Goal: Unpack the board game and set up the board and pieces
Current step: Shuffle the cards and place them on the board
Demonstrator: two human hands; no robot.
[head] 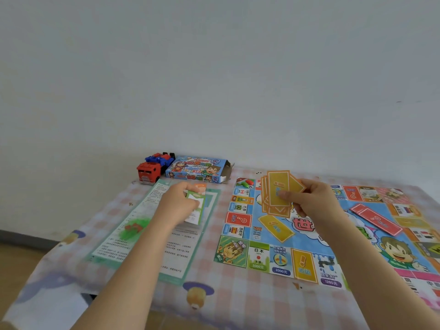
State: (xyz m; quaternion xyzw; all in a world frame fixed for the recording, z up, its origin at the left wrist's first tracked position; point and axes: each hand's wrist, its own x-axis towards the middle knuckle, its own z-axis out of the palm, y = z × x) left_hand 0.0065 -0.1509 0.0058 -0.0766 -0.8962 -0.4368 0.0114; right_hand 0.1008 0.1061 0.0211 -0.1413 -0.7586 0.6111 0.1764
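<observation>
Tip: right hand [309,201] pinches fanned yellow cards [277,186], left hand [178,203] grips green cards [197,204]. Square them first; yellow slot [276,228] sits just below.

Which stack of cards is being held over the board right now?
The yellow cards, fanned in the right hand; the green-edged cards are in the left hand over the instruction sheet.

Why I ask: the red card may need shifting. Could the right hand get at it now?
Probably yes for reaching: the red card lies uncovered on the board beside the right hand. Grasping it looks hard, since that hand grips a fan of orange cards.
</observation>
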